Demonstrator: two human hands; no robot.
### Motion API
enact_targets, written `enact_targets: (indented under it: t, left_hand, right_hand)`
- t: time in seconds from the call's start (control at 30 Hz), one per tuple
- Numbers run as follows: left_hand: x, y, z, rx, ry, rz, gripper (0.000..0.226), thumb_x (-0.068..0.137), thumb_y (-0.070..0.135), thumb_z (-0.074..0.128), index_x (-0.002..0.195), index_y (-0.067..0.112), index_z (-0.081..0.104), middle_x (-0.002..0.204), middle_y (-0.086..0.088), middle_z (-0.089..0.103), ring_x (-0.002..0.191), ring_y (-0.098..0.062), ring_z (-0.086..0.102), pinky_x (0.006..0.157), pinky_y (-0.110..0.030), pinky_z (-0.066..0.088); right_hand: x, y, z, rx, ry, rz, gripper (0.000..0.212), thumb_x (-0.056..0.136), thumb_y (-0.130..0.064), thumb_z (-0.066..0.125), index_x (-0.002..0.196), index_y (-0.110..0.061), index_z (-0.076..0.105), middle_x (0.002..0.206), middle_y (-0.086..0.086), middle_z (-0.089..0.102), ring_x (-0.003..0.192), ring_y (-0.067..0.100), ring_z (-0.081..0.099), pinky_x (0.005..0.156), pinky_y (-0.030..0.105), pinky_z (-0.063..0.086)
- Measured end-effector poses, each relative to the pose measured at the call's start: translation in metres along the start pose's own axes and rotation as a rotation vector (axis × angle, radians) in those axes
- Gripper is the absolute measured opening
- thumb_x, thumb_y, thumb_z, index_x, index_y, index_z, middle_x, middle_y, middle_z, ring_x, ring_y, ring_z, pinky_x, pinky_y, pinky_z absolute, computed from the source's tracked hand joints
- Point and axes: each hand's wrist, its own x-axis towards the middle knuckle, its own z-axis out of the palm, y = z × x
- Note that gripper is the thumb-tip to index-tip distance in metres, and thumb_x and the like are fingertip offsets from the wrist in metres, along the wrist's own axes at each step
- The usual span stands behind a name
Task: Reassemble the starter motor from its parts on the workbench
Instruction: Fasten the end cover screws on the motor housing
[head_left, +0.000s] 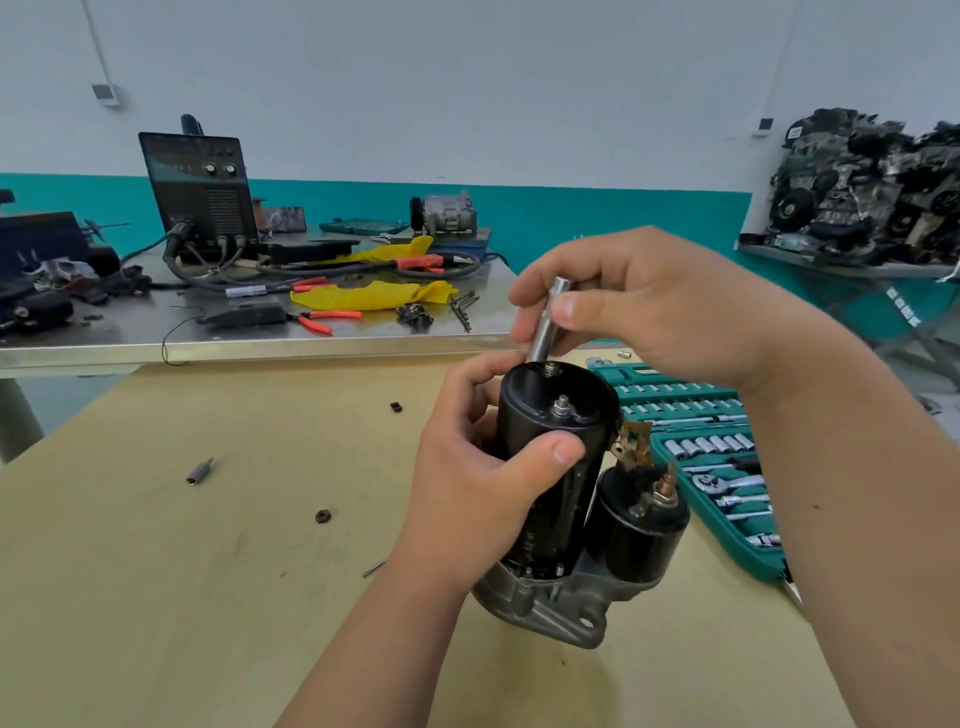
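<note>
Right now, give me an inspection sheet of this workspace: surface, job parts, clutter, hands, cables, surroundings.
Surface: tan wooden bench.
Job's things: starter motor upright on its mounting end, solenoid alongside; silver socket set over the far stud; near stud carries a nut.
Clutter: loose black nut, driver bit, thin pin; open socket set at right.
Hands: left hand grips the motor body; right hand pinches the socket.
Cables: black leads coiled on the steel table behind.
Surroundings: welder, red pliers, engine parts heap far right.
</note>
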Motion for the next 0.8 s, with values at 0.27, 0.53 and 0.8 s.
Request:
enact_targets:
  t: [0.27,0.53,0.8]
  left_hand:
    - [0.001,-0.001,-0.001,-0.01,-0.029,0.021,0.049,0.062,0.037,0.078,0.108,0.043,0.061,0.1,0.007,0.071,0.087,-0.009,0.07,0.067,-0.019,0.054]
    - [0.002,-0.002,-0.002,0.008,0.007,-0.003,0.054,0.063,0.04,0.076,0.114,0.031,0.058,0.098,0.008,0.072,0.085,-0.01,0.07,0.065,-0.02,0.055]
    - [0.0,-0.003,-0.003,0.007,0.023,0.008,0.055,0.062,0.041,0.077,0.112,0.031,0.057,0.1,0.003,0.07,0.086,-0.011,0.071,0.067,-0.022,0.056]
  right_hand:
    - [-0.006,0.0,-0.007,0.02,-0.068,0.028,0.026,0.1,-0.001,0.045,0.107,-0.018,0.063,0.092,-0.003,0.075,0.089,0.01,0.071,0.083,0.021,0.053]
    - [-0.004,-0.013,0.001,-0.324,0.098,0.044,0.006,0.088,-0.028,0.068,0.085,-0.026,0.072,0.075,-0.007,0.074,0.071,0.007,0.068,0.069,0.021,0.051]
    - [-0.001,-0.005,0.03,-0.578,0.413,0.092,0.032,0.084,-0.054,0.062,0.066,-0.029,0.049,0.064,-0.009,0.054,0.058,0.004,0.048,0.053,0.023,0.034]
